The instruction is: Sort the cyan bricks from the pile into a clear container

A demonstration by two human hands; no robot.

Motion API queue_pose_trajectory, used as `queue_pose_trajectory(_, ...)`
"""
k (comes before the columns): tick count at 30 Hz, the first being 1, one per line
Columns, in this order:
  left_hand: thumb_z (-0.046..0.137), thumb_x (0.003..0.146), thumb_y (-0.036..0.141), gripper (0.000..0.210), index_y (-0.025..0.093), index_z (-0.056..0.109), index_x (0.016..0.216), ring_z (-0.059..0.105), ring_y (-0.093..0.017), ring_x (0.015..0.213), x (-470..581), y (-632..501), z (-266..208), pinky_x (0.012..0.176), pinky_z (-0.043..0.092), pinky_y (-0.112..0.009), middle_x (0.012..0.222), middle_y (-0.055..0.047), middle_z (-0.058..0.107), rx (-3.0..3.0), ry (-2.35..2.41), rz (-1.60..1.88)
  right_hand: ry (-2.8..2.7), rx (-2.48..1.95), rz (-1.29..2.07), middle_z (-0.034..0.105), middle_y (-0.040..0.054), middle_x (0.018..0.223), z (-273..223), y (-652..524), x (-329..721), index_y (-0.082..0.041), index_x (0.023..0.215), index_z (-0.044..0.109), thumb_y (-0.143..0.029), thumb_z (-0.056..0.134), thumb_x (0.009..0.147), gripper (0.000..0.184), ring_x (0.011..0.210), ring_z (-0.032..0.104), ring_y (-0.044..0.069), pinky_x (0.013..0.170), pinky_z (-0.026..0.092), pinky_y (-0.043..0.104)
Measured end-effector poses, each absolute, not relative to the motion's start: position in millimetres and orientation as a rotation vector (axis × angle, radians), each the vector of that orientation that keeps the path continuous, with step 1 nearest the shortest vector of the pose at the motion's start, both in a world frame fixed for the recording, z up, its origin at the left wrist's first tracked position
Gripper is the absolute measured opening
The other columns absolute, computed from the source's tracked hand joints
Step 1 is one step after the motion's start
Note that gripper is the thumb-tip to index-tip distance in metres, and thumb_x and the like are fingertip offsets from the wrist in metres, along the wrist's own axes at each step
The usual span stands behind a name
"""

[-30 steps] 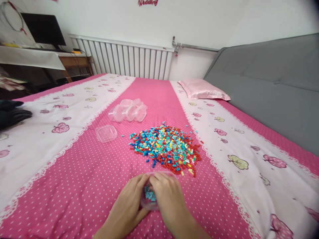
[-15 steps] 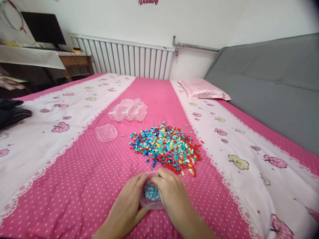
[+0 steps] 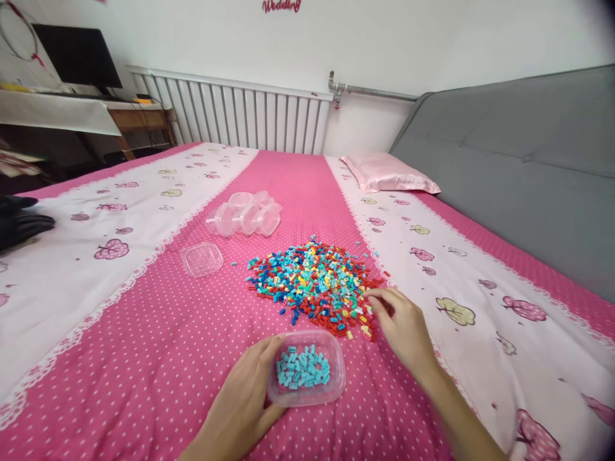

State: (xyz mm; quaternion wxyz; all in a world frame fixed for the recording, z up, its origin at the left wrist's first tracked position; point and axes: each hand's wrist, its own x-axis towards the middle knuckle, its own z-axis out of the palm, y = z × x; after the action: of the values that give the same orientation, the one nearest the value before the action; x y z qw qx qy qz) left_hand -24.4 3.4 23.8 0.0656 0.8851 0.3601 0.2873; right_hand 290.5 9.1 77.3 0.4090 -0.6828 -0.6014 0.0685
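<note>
My left hand (image 3: 245, 390) is wrapped round the left side of a clear plastic container (image 3: 339, 381), thumb and fingers on its rim and wall. Inside lie many light-blue toy bricks (image 3: 303, 368). Just beyond the container spreads a loose heap of mixed small bricks (image 3: 312, 278) in red, blue, yellow, green and white. At the heap's right edge is my right hand (image 3: 401, 320), its fingers curled and its thumb and forefinger close together by the bricks. Whether a brick is between those fingertips is too small to make out.
A clear lid (image 3: 202, 259) lies flat left of the heap. Several clear containers (image 3: 245, 214) are bunched behind it. A pink pillow (image 3: 387, 171) rests at the far right against a grey headboard (image 3: 509, 141). Black gloves (image 3: 24, 223) lie at the left edge.
My right hand has left the container and moved forward and right to the heap's edge, uncovering the light-blue bricks. My left hand stays on the container.
</note>
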Motion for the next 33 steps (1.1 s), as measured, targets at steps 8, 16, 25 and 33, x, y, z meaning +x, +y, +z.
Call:
queue_pose_trajectory(8,0.063,0.09,0.037,0.067,0.02,0.034,0.148,0.066,-0.029,0.118,-29,8,14,0.099,0.056,-0.04,0.134,-0.014,0.064,2.675,1.11,0.828,-1.575,-1.758,0.218,0.07,0.0073,0.099,45,23,302,-0.022,0.098,0.073,-0.031,0.049,0.095,0.026,0.094,0.064,0.024,0.086,0.049,0.038)
queue_pose_trajectory(16,0.064,0.088,0.035,0.069,0.023,0.031,0.148,0.067,-0.031,0.117,-29,11,12,0.098,0.056,-0.042,0.133,-0.014,0.065,2.682,1.099,0.824,-1.761,-1.688,0.238,0.071,0.007,0.109,42,21,271,-0.023,0.111,0.071,-0.025,0.052,0.097,0.024,0.105,0.058,0.024,0.096,0.045,0.042)
queue_pose_trajectory(25,0.063,0.089,0.035,0.067,0.023,0.034,0.148,0.067,-0.031,0.116,-28,9,15,0.097,0.057,-0.042,0.132,-0.013,0.066,2.666,1.101,0.834,-1.823,-1.678,0.26,0.071,0.0042,0.098,47,20,269,-0.022,0.093,0.071,-0.026,0.055,0.097,0.018,0.097,0.059,0.022,0.09,0.043,0.038)
queue_pose_trajectory(33,0.064,0.088,0.033,0.068,0.021,0.033,0.147,0.066,-0.03,0.118,-29,10,12,0.099,0.056,-0.041,0.134,-0.014,0.065,2.686,1.097,0.834,-1.764,-1.713,0.237,0.07,0.0054,0.103,42,23,266,-0.021,0.104,0.07,-0.025,0.05,0.099,0.021,0.1,0.058,0.023,0.092,0.043,0.039)
